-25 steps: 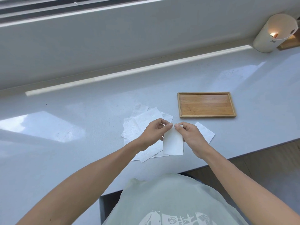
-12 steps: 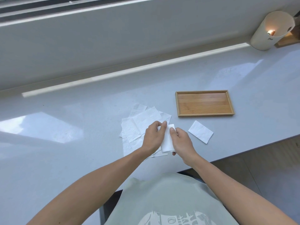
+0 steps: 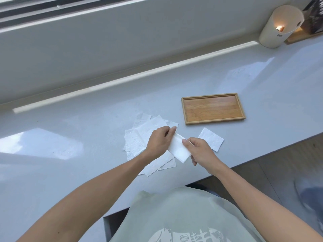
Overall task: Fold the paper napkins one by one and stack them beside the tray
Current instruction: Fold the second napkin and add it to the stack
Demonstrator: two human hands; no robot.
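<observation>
One folded napkin [image 3: 211, 142] lies just below the bamboo tray [image 3: 183, 110], both hands [image 3: 160, 143] [image 3: 201, 151] pinch a second half-folded napkin [image 3: 178, 149], and left of the tray an unfolded pile [image 3: 138, 137] waits

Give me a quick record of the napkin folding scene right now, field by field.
left hand: pinches the napkin being folded
right hand: pinches the same napkin
folded napkin: flat on the counter, in front of the tray
tray: wooden, holds nothing
unfolded pile: loose, under the left hand
</observation>
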